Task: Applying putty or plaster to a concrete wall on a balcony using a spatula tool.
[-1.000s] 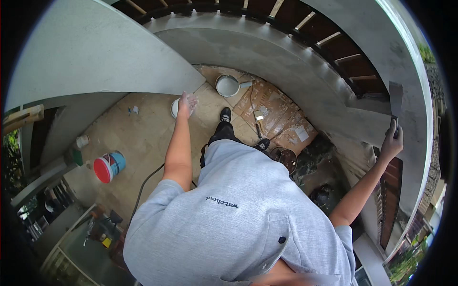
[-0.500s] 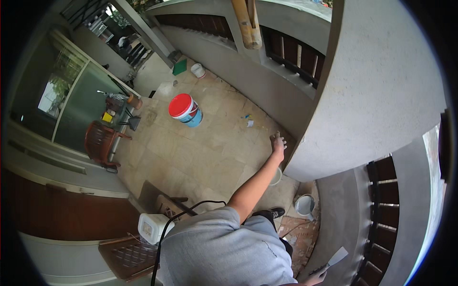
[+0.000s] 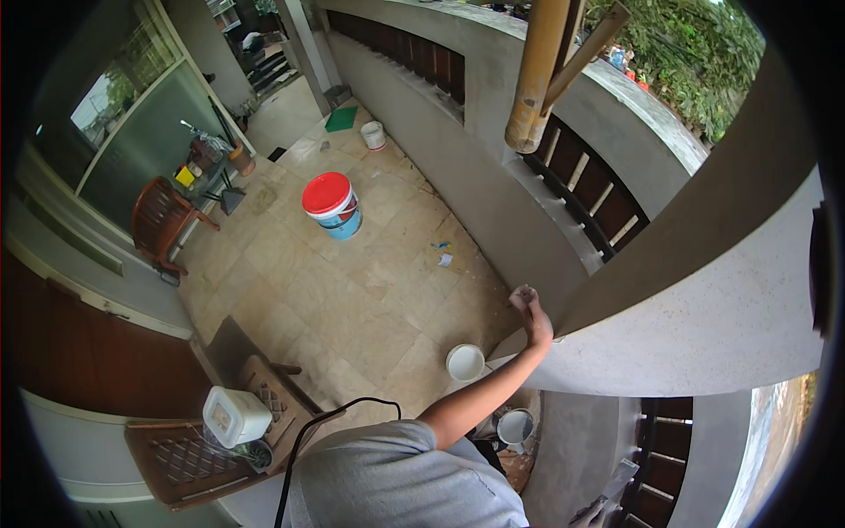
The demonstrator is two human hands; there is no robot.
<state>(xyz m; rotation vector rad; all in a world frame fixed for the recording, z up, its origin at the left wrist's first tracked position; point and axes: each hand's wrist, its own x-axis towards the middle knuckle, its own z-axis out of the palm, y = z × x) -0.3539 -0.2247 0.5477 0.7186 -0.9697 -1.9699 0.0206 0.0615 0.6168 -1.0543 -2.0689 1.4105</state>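
My left arm reaches out past the edge of the grey pillar (image 3: 687, 339). The wrist of my left hand (image 3: 531, 310) is bent beside that edge, and its whitish, dusty fingers are curled in, with nothing seen in them. Whether the hand touches the pillar I cannot tell. At the lower right, my right hand (image 3: 588, 513) grips a putty knife (image 3: 621, 480), its wide blade pointing up near the low grey wall. A white bucket (image 3: 466, 363) stands on the floor below my left forearm. Another bucket (image 3: 516, 427), with grey contents, is close to my body.
A red-lidded paint pail (image 3: 333, 207) stands mid-floor. Scraps (image 3: 444, 260) lie near the wall. A bamboo pole (image 3: 532, 84) hangs down ahead. To the left are a wooden chair (image 3: 165, 220) and a wooden seat (image 3: 189, 466) bearing a white tub (image 3: 238, 416). A black cable (image 3: 304, 440) crosses my back.
My view has shifted, bringing the greenery beyond the wall into sight. My left hand has bent at the wrist, with its fingers drawn in. The putty knife stays in my right hand.
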